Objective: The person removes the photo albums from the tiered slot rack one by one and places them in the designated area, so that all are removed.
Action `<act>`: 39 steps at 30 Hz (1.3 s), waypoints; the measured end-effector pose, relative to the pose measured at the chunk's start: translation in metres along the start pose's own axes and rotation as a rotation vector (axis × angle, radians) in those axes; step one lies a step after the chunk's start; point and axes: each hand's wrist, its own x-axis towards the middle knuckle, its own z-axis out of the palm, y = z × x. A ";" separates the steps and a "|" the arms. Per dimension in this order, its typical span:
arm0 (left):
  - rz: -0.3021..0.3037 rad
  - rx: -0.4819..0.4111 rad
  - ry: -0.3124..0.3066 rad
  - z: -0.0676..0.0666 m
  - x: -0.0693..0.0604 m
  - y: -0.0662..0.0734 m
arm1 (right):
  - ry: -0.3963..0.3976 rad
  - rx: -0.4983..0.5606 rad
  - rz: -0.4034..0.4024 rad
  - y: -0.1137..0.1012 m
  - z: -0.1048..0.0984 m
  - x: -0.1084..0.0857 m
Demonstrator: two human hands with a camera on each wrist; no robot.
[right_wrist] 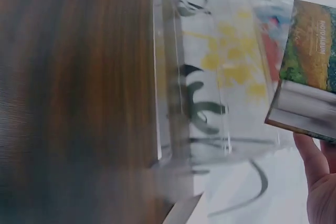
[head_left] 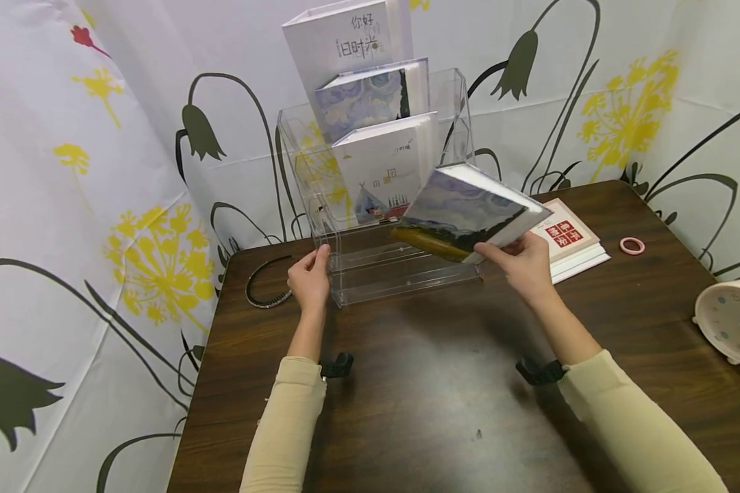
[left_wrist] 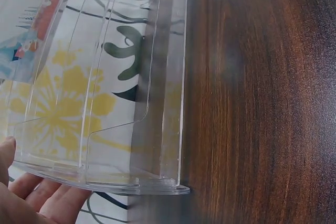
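In the head view, my right hand (head_left: 526,267) holds a photo album (head_left: 465,209) with a painted landscape cover, thumb on one face. The album is tilted in front of a clear plastic tiered rack (head_left: 407,279). In the right wrist view, the words on the album (right_wrist: 310,43) are readable and its page edges show. My left hand (head_left: 310,279) grips the rack's left side edge, with the fingers partly behind the clear wall. Three albums stand in the upper tiers: a white one (head_left: 379,168) with a tent picture, a painted one (head_left: 364,103), and a tall white one (head_left: 351,41).
Right of the rack lies a small stack of white books (head_left: 570,236) with red characters. Beyond it are a pink ring (head_left: 632,246) and a round clock (head_left: 736,322). A dark headband (head_left: 268,301) lies left of the rack on the brown table (head_left: 432,411). A patterned curtain hangs behind.
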 end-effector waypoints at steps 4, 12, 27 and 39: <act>-0.008 -0.009 -0.012 0.000 -0.001 0.000 | 0.109 0.109 0.151 0.012 -0.029 -0.027; 0.002 -0.015 0.001 -0.001 0.001 0.000 | 0.412 0.339 0.427 0.019 -0.080 -0.074; 0.015 -0.029 -0.023 -0.002 0.000 0.001 | 0.564 0.344 0.861 0.030 -0.155 -0.103; 0.004 -0.023 -0.012 -0.002 0.000 0.001 | 0.440 0.272 0.995 0.033 -0.171 -0.109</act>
